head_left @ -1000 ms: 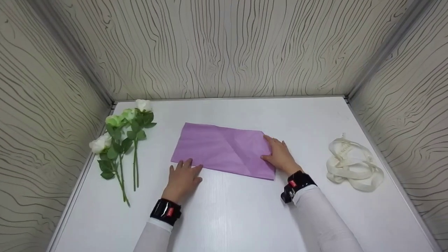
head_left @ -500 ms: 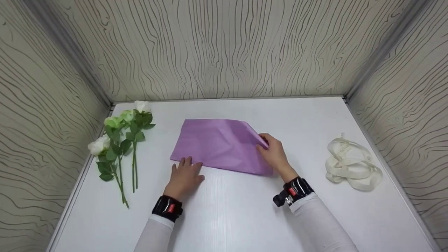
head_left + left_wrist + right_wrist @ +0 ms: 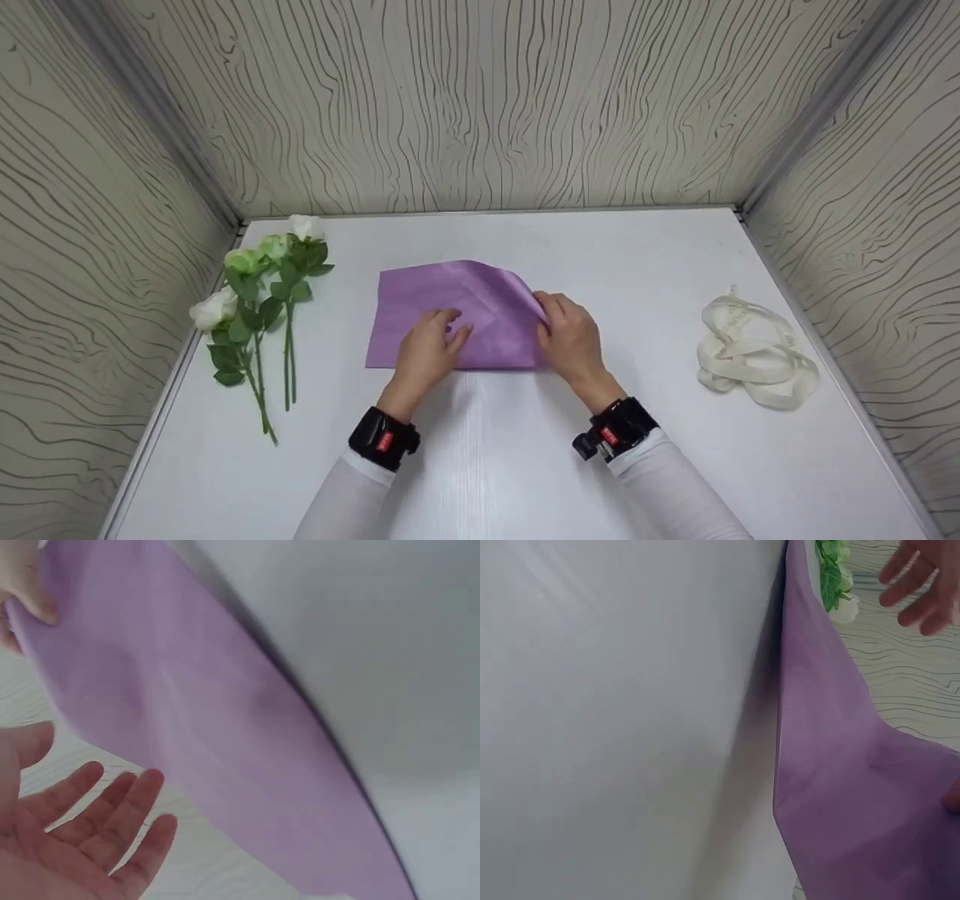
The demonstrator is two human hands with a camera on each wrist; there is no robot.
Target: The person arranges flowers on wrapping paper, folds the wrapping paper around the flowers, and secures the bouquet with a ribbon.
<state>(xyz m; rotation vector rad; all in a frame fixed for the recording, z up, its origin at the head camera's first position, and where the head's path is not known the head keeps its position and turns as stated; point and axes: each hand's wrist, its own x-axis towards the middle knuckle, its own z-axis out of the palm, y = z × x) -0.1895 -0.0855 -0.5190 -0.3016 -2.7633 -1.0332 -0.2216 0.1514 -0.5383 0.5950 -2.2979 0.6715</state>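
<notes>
A folded sheet of purple wrapping paper (image 3: 409, 307) lies at the middle of the table, its right side lifted and bent. My right hand (image 3: 574, 341) pinches that right edge between thumb and fingers. Over the paper's near half hovers my left hand (image 3: 427, 349), fingers loosely spread and holding nothing. In the left wrist view, the left hand (image 3: 82, 840) is apart from the paper (image 3: 210, 712), palm showing. The right wrist view has the paper (image 3: 832, 750) hanging off the surface, with only a bit of the right hand (image 3: 952, 799) at the frame's edge.
Several white and pale green artificial roses (image 3: 259, 300) with leafy stems lie on the left of the white table (image 3: 480, 465). A heap of cream ribbon (image 3: 757, 352) rests on the right. Wood-grain patterned panels (image 3: 480, 105) wall in the back and both sides.
My right hand has taken hold of the paper's right edge, lifted it and moved left. My left hand has left the near edge and shifted right over the paper, which has turned slightly.
</notes>
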